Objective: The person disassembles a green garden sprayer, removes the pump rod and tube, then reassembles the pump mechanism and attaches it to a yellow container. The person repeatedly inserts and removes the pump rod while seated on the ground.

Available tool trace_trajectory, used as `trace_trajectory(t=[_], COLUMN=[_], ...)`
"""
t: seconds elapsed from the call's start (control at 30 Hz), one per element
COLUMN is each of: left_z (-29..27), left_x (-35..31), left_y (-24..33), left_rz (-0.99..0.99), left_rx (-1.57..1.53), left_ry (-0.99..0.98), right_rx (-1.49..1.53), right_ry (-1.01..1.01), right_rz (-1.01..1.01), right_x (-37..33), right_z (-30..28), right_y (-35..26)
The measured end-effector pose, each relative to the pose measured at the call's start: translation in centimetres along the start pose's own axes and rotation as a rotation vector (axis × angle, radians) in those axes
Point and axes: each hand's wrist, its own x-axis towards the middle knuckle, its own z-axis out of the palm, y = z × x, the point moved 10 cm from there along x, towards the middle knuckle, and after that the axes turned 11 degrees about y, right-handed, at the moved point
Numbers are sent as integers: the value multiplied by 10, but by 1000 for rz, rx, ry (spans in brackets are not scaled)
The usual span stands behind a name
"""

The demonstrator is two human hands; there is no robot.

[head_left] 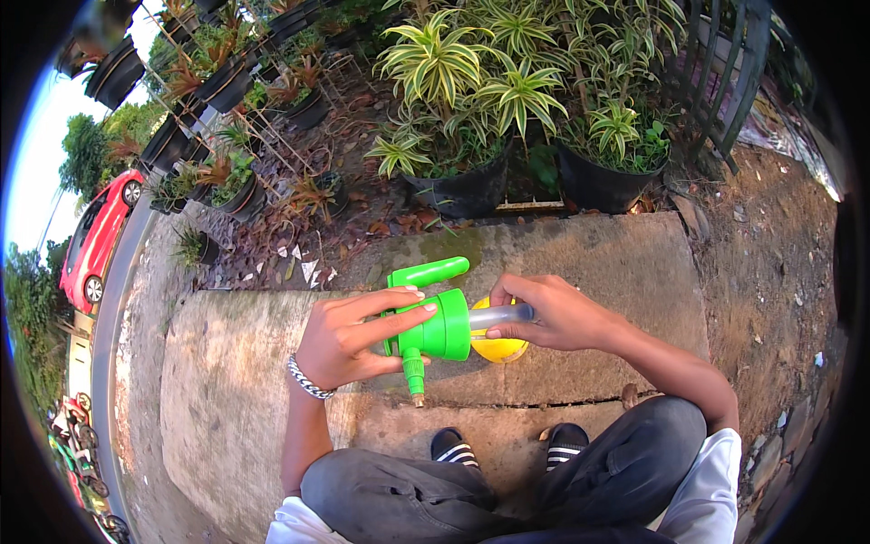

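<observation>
Sprayer pump head (444, 326), green, likely rigid plastic: held above the concrete slab (625, 272), between its left and right edges. Judged light; smooth, perhaps slippery if wet. Best hold: the broad ribbed collar, rather than the slim nozzle (413, 372), which looks the easier part to snap.
Pump tube (498, 315), grey, translucent: projects rightward from the collar; probably stiff, best taken near its end.
Left hand (349, 337): fingers spread over the head.
Right hand (557, 313): thumb and fingers pinching the tube's end.
Yellow vessel (503, 351): below the tube, partly hidden.
</observation>
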Motion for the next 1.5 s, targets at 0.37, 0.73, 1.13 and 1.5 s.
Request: trace_trajectory(t=[0.37,0.73,1.13,1.5], left_z=[-63,15,42,40], left_x=[2,1,2,6], left_y=[-17,-46,-54,-53], left_rz=[-108,-439,-683,-618], left_rx=[-153,-596,-898,-946], left_ry=[589,422,406,457], right_rx=[526,762,887,993], right_ry=[-1,-118,-140,-219], right_rz=[122,219,316,322], right_x=[-12,-19,-22,-23], right_z=[38,54,65,67], right_y=[43,52,58,45])
